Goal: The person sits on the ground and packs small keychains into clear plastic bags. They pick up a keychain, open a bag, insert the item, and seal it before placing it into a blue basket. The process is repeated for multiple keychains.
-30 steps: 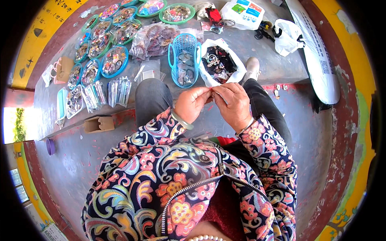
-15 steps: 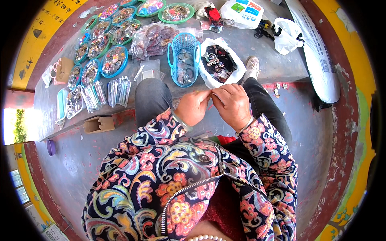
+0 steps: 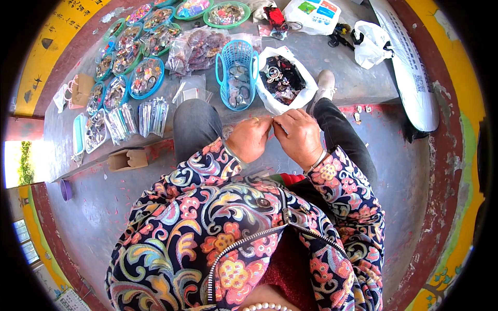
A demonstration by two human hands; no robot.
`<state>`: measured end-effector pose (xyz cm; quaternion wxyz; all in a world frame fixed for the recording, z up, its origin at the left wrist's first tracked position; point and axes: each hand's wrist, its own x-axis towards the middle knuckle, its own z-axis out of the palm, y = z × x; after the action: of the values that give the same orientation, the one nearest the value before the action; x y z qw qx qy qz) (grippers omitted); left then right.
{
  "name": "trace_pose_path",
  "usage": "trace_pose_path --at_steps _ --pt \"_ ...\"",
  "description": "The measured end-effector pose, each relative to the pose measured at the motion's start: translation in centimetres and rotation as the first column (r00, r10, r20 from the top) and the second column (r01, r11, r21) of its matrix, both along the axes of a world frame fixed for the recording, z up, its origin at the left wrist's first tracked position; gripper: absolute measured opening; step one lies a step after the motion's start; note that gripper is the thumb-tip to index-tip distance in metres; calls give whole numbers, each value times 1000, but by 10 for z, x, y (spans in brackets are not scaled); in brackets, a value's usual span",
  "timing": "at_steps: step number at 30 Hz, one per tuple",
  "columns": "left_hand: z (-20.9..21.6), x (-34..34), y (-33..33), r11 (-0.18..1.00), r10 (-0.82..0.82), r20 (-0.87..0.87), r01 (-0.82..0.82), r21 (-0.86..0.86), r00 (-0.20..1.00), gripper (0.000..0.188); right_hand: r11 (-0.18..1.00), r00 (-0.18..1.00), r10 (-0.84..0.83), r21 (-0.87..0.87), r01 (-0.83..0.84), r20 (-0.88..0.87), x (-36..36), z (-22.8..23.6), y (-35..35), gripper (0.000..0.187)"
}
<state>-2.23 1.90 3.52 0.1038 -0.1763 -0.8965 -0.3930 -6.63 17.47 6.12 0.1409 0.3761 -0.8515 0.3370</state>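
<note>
My left hand point(image 3: 250, 139) and my right hand point(image 3: 299, 136) meet in front of me, fingertips pinched together. Whatever they pinch is hidden by the fingers or too small to make out. Just beyond my right hand is a white plastic bag point(image 3: 309, 89), its mouth open, full of small dark and light trinkets point(image 3: 281, 79). To the left of that bag, past my left hand, stands a blue plastic basket point(image 3: 224, 92) with tall handles. Several dark bands or loops point(image 3: 239, 96) lie in it.
Round trays of small accessories point(image 3: 147, 95) crowd the far left of the grey ledge. Nearer are bundled pens in clear wrap point(image 3: 153, 118), a white tray point(image 3: 96, 147) and an open cardboard box point(image 3: 128, 160). White plastic bags point(image 3: 369, 57) sit at far right. My knees flank my hands.
Both hands stay together in nearly the same spot, with only a slight shift of the fingers. The trays, basket and bag have not moved.
</note>
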Motion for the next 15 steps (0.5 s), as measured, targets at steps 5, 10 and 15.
trace_pose_path --at_steps 5,10,15 --pt "1 1 1 1000 -2 -5 2 10 1000 20 1000 1000 -8 -18 9 13 1 1 -1 3" --pt "2 1 2 989 42 83 -53 139 996 18 999 998 -31 -23 32 45 0 1 -1 6" --pt "-7 -3 -3 880 -3 320 -150 452 947 19 980 921 -39 -166 111 387 0 0 -3 17"
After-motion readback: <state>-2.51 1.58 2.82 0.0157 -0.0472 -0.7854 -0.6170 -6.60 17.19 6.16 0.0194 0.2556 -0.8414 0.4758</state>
